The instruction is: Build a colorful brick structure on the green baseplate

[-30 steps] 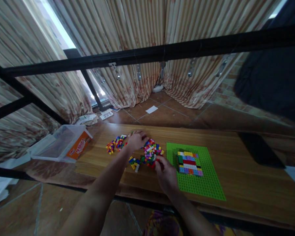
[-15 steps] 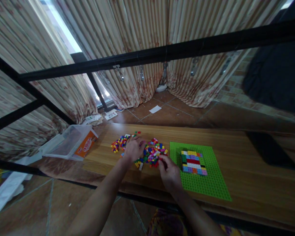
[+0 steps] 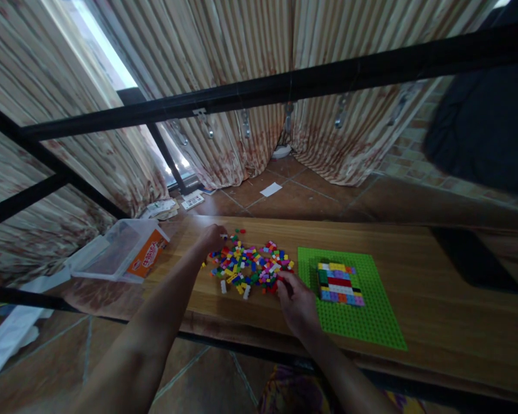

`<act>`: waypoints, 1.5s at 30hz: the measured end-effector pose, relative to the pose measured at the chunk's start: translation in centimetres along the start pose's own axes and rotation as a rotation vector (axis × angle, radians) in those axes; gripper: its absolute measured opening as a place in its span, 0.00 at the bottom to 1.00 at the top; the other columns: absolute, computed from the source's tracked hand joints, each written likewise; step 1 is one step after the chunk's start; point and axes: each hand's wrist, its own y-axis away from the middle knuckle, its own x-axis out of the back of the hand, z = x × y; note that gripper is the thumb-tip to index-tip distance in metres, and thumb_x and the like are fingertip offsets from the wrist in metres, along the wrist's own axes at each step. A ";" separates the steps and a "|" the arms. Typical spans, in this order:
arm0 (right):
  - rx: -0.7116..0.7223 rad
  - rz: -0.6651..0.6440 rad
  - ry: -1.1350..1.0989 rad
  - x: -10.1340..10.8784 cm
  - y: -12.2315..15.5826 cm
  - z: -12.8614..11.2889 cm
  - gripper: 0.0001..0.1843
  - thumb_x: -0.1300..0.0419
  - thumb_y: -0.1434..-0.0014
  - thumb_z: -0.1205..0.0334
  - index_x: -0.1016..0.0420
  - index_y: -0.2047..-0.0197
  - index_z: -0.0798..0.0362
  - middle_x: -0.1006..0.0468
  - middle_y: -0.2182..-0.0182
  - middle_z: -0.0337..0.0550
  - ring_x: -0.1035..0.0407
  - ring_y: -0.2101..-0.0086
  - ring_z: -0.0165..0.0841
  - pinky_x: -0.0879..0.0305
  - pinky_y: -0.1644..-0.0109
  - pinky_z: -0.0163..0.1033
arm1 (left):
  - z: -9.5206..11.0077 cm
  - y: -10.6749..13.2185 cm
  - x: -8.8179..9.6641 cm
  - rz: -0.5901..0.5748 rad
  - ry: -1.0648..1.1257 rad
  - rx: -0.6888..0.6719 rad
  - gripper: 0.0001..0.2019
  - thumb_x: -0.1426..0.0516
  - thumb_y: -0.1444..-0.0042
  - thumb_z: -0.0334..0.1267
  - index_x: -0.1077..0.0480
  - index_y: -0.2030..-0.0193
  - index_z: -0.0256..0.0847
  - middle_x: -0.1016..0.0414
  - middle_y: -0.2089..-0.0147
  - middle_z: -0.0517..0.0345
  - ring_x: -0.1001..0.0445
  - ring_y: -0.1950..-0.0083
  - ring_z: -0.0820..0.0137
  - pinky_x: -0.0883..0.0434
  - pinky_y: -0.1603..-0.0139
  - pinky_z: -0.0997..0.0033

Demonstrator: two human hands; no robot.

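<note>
A spread of small loose bricks in many colours [image 3: 250, 266] lies on the wooden table [image 3: 435, 299]. My left hand [image 3: 211, 237] rests at the pile's far left edge, fingers curled down onto the bricks. At the pile's right edge my right hand [image 3: 296, 302] lies with its fingers bent onto the bricks; what they hold, if anything, is hidden. To the right lies a green baseplate [image 3: 366, 328] carrying a flat block of stacked coloured bricks [image 3: 339, 283].
A clear plastic box with an orange label [image 3: 121, 256] lies tipped at the table's left end. A dark flat object [image 3: 470, 259] sits at the far right. A black metal frame [image 3: 285, 86] crosses overhead; curtains hang behind, tiled floor below.
My left hand has swept left and away across the bricks, and the two heaps are now one wider spread. My right hand has stayed at the pile's right edge.
</note>
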 end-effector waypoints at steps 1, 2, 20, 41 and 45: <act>-0.001 0.001 0.000 0.0 0.0 0.0 0.14 0.49 0.37 0.59 0.25 0.54 0.51 0.20 0.59 0.45 0.26 0.59 0.35 0.32 0.53 0.39 | 0.0 -0.1 -0.1 0.002 -0.008 -0.002 0.15 0.41 0.55 0.32 0.22 0.57 0.40 0.21 0.64 0.52 0.24 0.60 0.65 0.30 0.57 0.72; 0.001 0.002 0.000 0.0 0.0 -0.1 0.14 0.49 0.37 0.59 0.25 0.54 0.51 0.20 0.60 0.44 0.26 0.60 0.35 0.32 0.53 0.39 | 0.1 -0.1 -0.2 0.006 -0.016 -0.003 0.15 0.41 0.54 0.33 0.22 0.58 0.40 0.21 0.64 0.52 0.25 0.59 0.64 0.30 0.56 0.72; -0.030 0.068 0.029 -0.5 -0.4 0.2 0.13 0.47 0.40 0.59 0.25 0.55 0.51 0.21 0.66 0.44 0.26 0.68 0.34 0.31 0.60 0.39 | 5.3 10.5 -2.6 0.286 1.082 0.158 0.10 0.41 0.56 0.41 0.32 0.68 0.39 0.29 0.73 0.61 0.30 0.72 0.74 0.33 0.69 0.75; -0.092 0.036 -0.217 3.2 2.6 -5.1 0.17 0.49 0.36 0.48 0.28 0.66 0.51 0.23 0.73 0.39 0.30 0.71 0.32 0.36 0.65 0.35 | 16.1 21.2 -4.7 0.113 1.375 0.192 0.16 0.43 0.46 0.53 0.31 0.67 0.41 0.32 0.75 0.62 0.35 0.76 0.75 0.36 0.75 0.75; -0.079 0.010 -0.171 4.1 3.5 -5.5 0.17 0.50 0.35 0.48 0.29 0.66 0.50 0.24 0.73 0.39 0.30 0.70 0.32 0.36 0.64 0.36 | 16.7 22.4 -4.5 0.173 1.151 0.103 0.18 0.49 0.40 0.53 0.29 0.69 0.43 0.29 0.74 0.58 0.31 0.73 0.71 0.35 0.72 0.73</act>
